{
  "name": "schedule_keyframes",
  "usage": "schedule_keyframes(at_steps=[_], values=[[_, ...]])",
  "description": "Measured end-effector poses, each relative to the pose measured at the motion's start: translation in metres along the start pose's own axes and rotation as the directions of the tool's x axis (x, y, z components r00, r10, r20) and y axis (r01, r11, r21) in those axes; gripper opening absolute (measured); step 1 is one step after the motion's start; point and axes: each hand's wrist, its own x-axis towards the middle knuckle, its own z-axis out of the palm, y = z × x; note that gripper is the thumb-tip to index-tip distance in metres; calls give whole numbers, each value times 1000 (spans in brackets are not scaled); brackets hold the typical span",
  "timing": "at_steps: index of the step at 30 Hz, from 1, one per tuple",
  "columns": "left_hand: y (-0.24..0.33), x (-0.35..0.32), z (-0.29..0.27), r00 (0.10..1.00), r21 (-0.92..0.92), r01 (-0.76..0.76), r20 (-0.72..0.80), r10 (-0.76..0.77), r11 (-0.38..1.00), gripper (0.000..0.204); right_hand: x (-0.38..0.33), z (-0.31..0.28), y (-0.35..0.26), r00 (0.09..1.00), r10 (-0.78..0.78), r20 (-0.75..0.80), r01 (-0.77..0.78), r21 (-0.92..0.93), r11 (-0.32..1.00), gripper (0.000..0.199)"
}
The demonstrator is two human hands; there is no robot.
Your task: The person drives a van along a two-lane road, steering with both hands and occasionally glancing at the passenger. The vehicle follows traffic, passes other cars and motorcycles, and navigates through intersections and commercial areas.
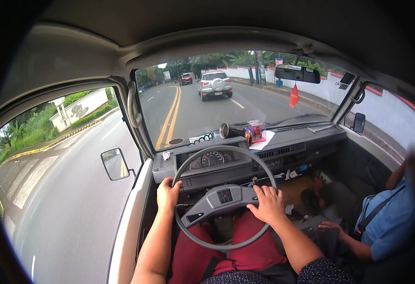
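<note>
With left hand, grasping round grey plastic steering wheel at nine o'clock; with right hand, resting unclenched at three, nearer eight-to-two spoke.

A red pennant hangs below the rear-view mirror.

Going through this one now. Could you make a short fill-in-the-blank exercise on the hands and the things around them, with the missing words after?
1. The left hand grips the ____ of the steering wheel, not a spoke.
2. The right hand lies on the steering wheel with its fingers ____, not curled into a fist.
3. The ornament hanging below the mirror is ____ in colour.
4. The person in blue sits to the driver's ____.

Missing words: rim; spread; red; right.
</note>
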Motion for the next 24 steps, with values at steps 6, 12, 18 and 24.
schedule_keyframes(at_steps=[6,12,18,24], values=[[-4,0,0,999,-25,32,30,-31,999,40,3,0,0,1000,-21,-13,22,14,1000,78],[-10,-3,0,999,-103,24,26,-22,994,38,8,-2,2,999,-44,4,44,9,999,77],[-14,-6,2,998,-123,56,37,-52,991,36,13,-1,4,998,-70,-8,70,2,998,77],[-28,-19,-2,946,-425,277,279,-166,862,29,30,-3,13,991,-133,-3,133,40,990,76]])
